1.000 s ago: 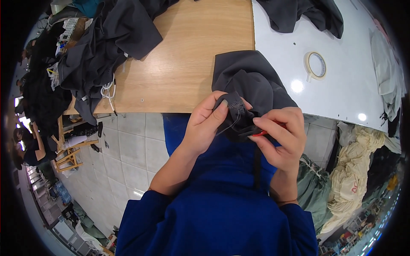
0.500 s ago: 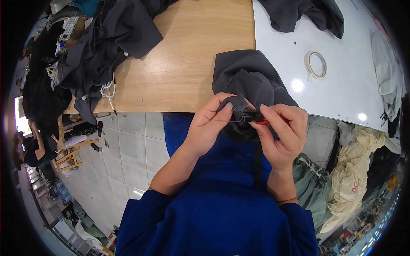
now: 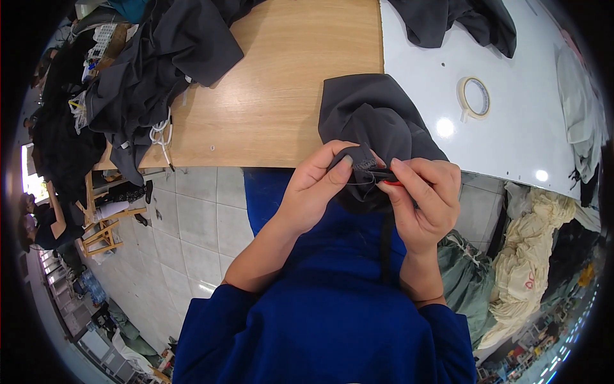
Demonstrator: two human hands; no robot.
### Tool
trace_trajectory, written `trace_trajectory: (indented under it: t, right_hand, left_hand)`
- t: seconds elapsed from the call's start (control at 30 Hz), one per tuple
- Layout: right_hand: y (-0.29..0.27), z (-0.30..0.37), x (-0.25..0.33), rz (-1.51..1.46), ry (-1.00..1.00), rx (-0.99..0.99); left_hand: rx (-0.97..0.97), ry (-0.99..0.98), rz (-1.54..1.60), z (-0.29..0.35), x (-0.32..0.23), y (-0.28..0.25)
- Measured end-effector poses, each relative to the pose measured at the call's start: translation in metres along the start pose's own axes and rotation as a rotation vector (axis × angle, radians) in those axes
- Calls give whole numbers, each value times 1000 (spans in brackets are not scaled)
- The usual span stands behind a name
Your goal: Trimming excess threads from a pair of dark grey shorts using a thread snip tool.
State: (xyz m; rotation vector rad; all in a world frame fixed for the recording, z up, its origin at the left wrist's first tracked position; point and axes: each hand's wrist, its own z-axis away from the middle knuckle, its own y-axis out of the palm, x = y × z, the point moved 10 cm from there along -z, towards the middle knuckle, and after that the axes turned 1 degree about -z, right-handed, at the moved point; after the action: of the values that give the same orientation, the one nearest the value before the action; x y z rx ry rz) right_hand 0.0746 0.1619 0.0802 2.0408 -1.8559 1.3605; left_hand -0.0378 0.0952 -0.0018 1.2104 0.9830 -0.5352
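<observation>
Left hand pinches dark grey cloth by a stitched part; right hand grips a red-and-black tool, mostly finger-covered, kind unclear. Beyond both hands, the cloth's bulk overlaps the near edge of the desk; bare wood extends ahead-left, a tape roll ahead-right.

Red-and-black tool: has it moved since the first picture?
Yes. Against the near edge of the wooden table, the red-and-black tool in the right hand has moved up the picture, toward that edge.

Brown-and-white tabletop under dark cloth and tape roll
</observation>
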Motion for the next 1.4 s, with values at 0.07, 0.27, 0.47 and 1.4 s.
trace_trajectory:
  t: [0.07, 0.27, 0.47, 1.4]
  right_hand:
    - [0, 0, 0, -3, -1, -3]
    - [-1, -1, -1, -8, 4, -14]
    - [-3, -2, 0, -31, -19, -20]
    - [20, -6, -7, -396, 222, 135]
  left_hand:
    - [9, -1, -1, 0, 0, 1]
    - [-4, -2, -23, 0, -1, 1]
    - [-1, 5, -23, -1, -1, 1]
    - [67, 225, -329, 0, -14, 10]
